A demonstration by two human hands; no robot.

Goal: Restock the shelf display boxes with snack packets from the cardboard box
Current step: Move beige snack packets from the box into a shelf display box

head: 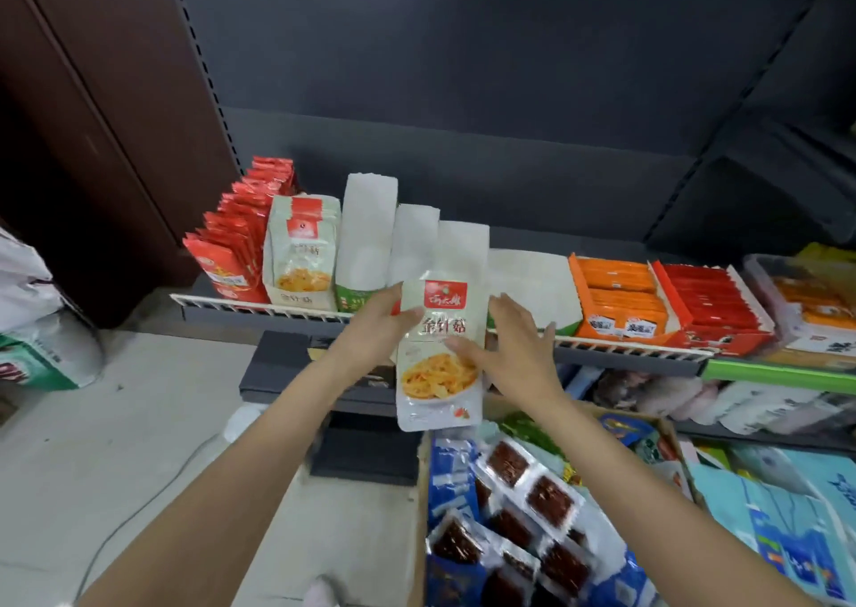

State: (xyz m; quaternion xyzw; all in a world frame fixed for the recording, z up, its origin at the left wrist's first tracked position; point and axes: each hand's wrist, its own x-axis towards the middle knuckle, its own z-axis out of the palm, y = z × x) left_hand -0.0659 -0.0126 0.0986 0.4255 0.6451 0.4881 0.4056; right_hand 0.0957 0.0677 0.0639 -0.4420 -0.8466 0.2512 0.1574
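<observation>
display boxes (pixel 370 245) on shelf (pixel 463 328) | cardboard box (pixel 532 514) below, right | packet (pixel 437 356) between

Snack packet (pixel 439 352) white w/ red label; display boxes (pixel 620 301) orange, red.
</observation>
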